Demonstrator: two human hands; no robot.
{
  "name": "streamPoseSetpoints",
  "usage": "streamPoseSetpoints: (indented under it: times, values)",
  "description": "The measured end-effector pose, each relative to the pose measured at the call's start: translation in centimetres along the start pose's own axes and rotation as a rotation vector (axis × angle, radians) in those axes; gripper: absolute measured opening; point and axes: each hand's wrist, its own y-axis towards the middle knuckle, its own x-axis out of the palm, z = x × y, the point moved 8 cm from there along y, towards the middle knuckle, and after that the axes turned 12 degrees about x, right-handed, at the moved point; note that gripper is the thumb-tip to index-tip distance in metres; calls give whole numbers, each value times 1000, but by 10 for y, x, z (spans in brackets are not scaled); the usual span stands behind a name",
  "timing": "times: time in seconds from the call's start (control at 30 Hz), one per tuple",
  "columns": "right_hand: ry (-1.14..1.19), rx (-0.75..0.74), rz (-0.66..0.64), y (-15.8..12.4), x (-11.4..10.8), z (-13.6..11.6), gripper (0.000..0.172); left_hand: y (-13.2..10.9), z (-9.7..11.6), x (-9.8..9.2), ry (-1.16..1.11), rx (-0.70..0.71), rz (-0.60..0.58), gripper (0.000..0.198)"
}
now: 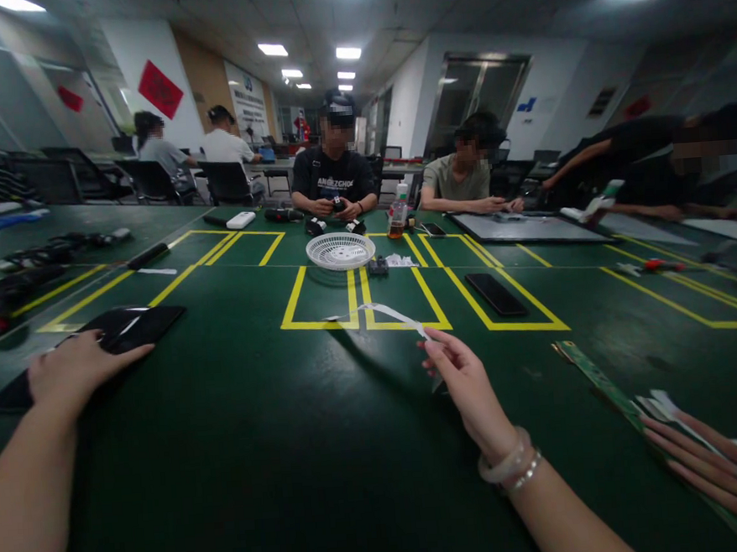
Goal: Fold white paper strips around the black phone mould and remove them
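The left hand (pixel 76 372) lies flat, fingers loosely together, on one black panel (pixel 138 324) at the left of the green table (pixel 260 452). The right hand (pixel 468 391), wearing two bracelets (pixel 511 468), pinches one end of a single white strip (pixel 384 311) held above the table's middle. Beyond it sit one white basket (pixel 340 250), one bottle (pixel 398 212) and one black phone (pixel 496 294). A co-worker's hand (pixel 716 462) rests at lower right, fingers straight.
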Motion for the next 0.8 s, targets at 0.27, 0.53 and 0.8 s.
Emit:
streamPoseSetpoints:
  times: [0.27,0.53,0.8]
  values:
    - [350,258,36,0,-9,14,46,55,94,21,205,-88,-21,97]
    - [446,341,-114,9,-5,22,18,56,272,91,-18,471,-201,73]
    - [286,221,-187,-4,9,7,38,50,296,117,-57,572,-255,78]
